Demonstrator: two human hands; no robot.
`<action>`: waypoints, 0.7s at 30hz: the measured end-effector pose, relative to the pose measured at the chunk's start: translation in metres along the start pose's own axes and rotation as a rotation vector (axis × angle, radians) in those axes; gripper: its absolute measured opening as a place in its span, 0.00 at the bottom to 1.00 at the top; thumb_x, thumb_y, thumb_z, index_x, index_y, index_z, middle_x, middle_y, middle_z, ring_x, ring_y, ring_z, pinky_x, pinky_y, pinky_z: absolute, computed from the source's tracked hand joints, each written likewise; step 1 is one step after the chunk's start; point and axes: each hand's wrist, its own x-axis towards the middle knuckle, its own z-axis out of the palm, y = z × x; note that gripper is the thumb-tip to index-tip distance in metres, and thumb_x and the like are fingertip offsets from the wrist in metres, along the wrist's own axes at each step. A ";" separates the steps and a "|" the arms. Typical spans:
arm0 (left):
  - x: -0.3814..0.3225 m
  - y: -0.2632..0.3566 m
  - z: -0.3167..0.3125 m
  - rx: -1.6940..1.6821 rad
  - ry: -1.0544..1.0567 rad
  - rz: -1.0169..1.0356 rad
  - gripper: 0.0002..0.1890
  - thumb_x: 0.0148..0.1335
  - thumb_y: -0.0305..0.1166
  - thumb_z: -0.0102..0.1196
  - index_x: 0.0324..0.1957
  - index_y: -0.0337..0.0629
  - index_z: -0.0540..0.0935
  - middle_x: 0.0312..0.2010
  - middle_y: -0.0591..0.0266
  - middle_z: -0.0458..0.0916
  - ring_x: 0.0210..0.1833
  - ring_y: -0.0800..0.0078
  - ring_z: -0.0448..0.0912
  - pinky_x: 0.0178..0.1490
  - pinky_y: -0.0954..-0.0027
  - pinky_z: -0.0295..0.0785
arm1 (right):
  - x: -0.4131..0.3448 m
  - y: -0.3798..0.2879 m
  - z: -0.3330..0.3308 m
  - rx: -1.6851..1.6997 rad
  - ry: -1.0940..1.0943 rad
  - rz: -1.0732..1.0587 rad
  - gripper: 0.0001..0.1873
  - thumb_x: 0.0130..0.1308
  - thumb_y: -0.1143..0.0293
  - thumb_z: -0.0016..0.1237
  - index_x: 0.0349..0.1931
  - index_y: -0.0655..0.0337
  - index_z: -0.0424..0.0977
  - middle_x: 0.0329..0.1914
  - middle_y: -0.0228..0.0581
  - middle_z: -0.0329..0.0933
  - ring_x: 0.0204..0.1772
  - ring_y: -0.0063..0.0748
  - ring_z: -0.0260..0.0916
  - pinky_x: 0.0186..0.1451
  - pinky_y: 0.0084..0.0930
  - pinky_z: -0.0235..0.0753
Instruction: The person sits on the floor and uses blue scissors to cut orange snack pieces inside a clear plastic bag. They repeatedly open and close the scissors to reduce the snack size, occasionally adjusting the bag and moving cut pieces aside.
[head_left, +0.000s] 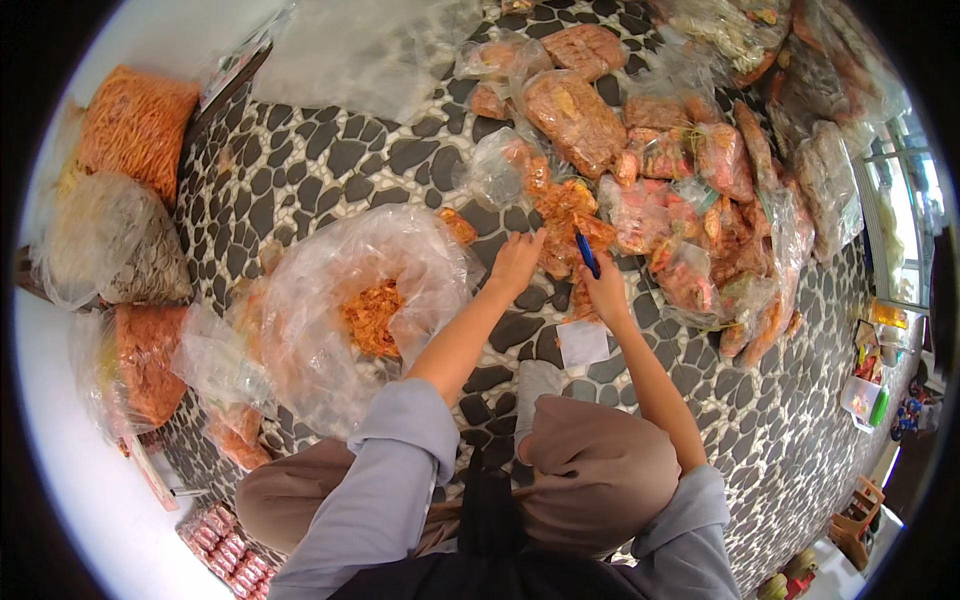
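Observation:
My right hand (604, 289) holds a blue pen (586, 255), its upper end pointing away from me over small clear bags of orange snacks (566, 214). My left hand (519, 262) is at the left edge of these bags, its fingertips against or just beside them; whether it grips one cannot be told. A white paper sheet (584, 344) lies on the floor below my right hand. To the left of my left forearm stands a large clear plastic bag (435, 255), its mouth wide, with orange chips (373, 319) inside.
Many packed snack bags (574, 120) are heaped at the upper right. Large sacks of orange sticks (139, 127) and greyish snacks (146, 255) line the left wall. Clear plastic sheeting (352, 60) lies at the top on the stone-patterned floor (750, 420). Small packs (225, 551) sit lower left.

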 end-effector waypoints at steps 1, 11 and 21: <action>-0.003 -0.001 -0.004 -0.012 -0.047 -0.005 0.25 0.47 0.24 0.58 0.49 0.39 0.66 0.43 0.50 0.74 0.46 0.55 0.72 0.49 0.58 0.68 | 0.001 -0.003 0.002 0.040 -0.015 0.002 0.14 0.57 0.72 0.48 0.43 0.66 0.71 0.30 0.47 0.75 0.35 0.47 0.73 0.40 0.32 0.70; -0.055 0.012 -0.108 -0.501 0.202 0.097 0.22 0.49 0.33 0.62 0.44 0.35 0.70 0.38 0.53 0.74 0.43 0.61 0.74 0.46 0.64 0.70 | -0.013 -0.097 -0.017 -0.066 -0.158 -0.167 0.17 0.50 0.71 0.58 0.40 0.66 0.72 0.22 0.39 0.74 0.25 0.34 0.72 0.30 0.26 0.70; -0.182 -0.013 -0.229 -1.403 0.640 0.067 0.15 0.67 0.44 0.42 0.43 0.43 0.67 0.37 0.67 0.72 0.40 0.80 0.73 0.45 0.75 0.69 | -0.097 -0.298 0.025 0.228 -0.320 -0.414 0.15 0.51 0.68 0.60 0.33 0.67 0.69 0.18 0.32 0.71 0.18 0.18 0.67 0.20 0.17 0.66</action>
